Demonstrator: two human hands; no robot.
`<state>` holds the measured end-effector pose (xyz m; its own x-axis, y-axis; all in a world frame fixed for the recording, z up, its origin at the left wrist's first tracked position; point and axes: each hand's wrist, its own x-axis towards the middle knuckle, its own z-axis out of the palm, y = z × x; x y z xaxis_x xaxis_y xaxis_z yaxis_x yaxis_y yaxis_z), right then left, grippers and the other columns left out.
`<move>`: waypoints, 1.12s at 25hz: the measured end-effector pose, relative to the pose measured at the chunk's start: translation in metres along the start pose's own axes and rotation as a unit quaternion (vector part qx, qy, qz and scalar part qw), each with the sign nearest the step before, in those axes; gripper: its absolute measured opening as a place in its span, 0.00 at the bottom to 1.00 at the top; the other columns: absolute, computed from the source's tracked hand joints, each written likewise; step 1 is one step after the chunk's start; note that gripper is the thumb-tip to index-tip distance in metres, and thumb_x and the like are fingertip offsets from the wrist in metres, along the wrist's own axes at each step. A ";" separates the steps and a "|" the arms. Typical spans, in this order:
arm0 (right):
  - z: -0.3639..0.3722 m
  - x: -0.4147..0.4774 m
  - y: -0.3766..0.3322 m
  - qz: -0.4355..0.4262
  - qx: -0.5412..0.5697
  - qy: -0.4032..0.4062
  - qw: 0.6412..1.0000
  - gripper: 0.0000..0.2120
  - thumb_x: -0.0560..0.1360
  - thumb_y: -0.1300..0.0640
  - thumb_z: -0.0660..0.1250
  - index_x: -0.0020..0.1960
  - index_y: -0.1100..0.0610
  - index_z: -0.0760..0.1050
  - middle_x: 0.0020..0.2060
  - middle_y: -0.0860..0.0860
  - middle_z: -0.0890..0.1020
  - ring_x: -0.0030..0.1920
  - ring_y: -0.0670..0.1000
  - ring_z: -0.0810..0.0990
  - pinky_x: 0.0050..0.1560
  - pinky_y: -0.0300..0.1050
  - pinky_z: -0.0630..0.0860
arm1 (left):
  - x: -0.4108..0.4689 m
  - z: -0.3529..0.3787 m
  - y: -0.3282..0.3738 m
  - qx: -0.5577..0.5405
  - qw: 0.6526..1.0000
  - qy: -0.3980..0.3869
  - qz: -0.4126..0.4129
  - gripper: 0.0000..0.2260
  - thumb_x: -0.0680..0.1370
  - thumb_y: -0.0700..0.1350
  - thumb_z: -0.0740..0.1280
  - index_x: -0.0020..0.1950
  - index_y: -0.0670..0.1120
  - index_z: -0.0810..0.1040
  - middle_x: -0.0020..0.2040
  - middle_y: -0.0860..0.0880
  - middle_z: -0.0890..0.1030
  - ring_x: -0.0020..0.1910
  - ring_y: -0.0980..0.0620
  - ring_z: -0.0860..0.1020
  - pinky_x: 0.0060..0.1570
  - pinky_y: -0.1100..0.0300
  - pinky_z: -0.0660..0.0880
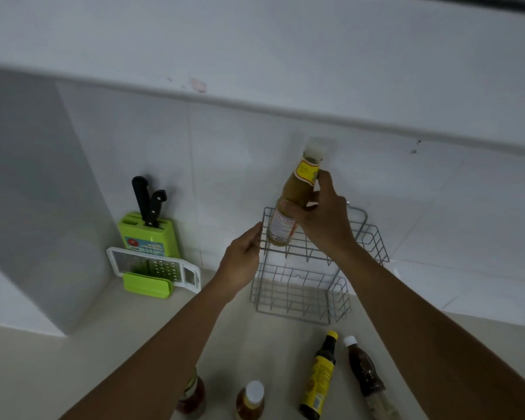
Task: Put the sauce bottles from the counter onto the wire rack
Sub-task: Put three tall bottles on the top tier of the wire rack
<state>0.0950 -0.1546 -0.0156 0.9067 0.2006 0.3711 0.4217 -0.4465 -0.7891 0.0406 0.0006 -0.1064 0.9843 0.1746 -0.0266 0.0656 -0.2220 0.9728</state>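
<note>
A two-tier grey wire rack (pixel 297 286) stands on the counter against the tiled wall. My right hand (pixel 322 213) grips a tall bottle of yellowish sauce (pixel 294 195) with a white cap, its base down inside the rack's upper tier. My left hand (pixel 244 256) pinches the upper tier's left rim. On the counter in front stand a dark bottle with a yellow label (pixel 320 380), a brown bottle with a white cap (pixel 365 374), a small orange bottle with a white cap (pixel 250 401) and a red-sauce bottle (pixel 193 395), partly hidden by my left forearm.
A green knife block (pixel 149 234) with two black-handled knives stands at the back left. A white grater (pixel 155 266) leans on a green holder before it. A white panel (pixel 31 192) walls off the left side. The cabinet's underside overhangs above.
</note>
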 end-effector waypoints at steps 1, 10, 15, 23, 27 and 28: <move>0.005 0.000 0.003 0.002 -0.003 -0.007 1.000 0.29 0.71 0.53 0.78 0.67 0.51 0.67 0.49 0.46 0.83 0.44 0.43 0.83 0.44 0.39 0.80 | 0.000 0.000 0.000 0.007 1.000 -0.004 0.000 0.23 0.82 0.39 0.54 0.75 0.55 0.66 0.73 0.54 0.72 0.62 0.58 0.76 0.60 0.64 0.72; 0.027 0.006 -0.007 0.011 -0.139 0.017 0.990 0.37 0.62 0.36 0.79 0.61 0.51 0.64 0.48 0.50 0.84 0.43 0.54 0.85 0.44 0.51 0.83 | -0.010 0.004 0.012 -0.006 1.000 -0.017 0.003 0.24 0.82 0.34 0.52 0.77 0.52 0.63 0.63 0.59 0.71 0.57 0.62 0.72 0.53 0.76 0.65; 0.006 0.017 0.000 0.058 -0.097 -0.115 0.987 0.40 0.66 0.42 0.80 0.70 0.51 0.65 0.60 0.50 0.80 0.56 0.52 0.81 0.52 0.47 0.79 | -0.013 0.005 0.013 -0.020 0.999 -0.034 -0.005 0.24 0.83 0.36 0.53 0.78 0.52 0.60 0.70 0.55 0.70 0.65 0.60 0.66 0.65 0.63 0.60; -0.006 0.031 -0.005 0.029 -0.042 -0.134 0.990 0.23 0.60 0.54 0.84 0.53 0.51 0.82 0.47 0.47 0.87 0.49 0.48 0.86 0.56 0.52 0.83 | -0.013 0.004 0.008 -0.009 0.999 -0.044 -0.024 0.28 0.81 0.33 0.53 0.78 0.54 0.58 0.74 0.53 0.68 0.61 0.62 0.72 0.56 0.77 0.65; 0.006 0.025 -0.021 0.046 -0.117 -0.063 0.990 0.34 0.58 0.44 0.84 0.58 0.55 0.77 0.50 0.49 0.85 0.50 0.50 0.84 0.52 0.48 0.83 | -0.011 0.004 0.007 -0.023 0.998 -0.046 -0.036 0.29 0.80 0.32 0.54 0.78 0.54 0.58 0.73 0.56 0.67 0.52 0.68 0.72 0.40 0.81 0.66; 0.009 0.023 -0.023 0.049 -0.129 -0.050 0.989 0.35 0.57 0.42 0.83 0.58 0.55 0.76 0.50 0.49 0.84 0.50 0.50 0.84 0.52 0.49 0.83 | -0.010 0.005 0.007 -0.027 0.998 -0.046 -0.034 0.30 0.80 0.32 0.54 0.78 0.54 0.58 0.73 0.57 0.68 0.52 0.69 0.72 0.41 0.81 0.66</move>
<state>0.1064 -0.1318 0.0069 0.9448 0.2244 0.2388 0.3275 -0.6734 -0.6627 0.0316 -0.0071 -0.1008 0.9890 0.0983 -0.1106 0.1254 -0.1593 0.9792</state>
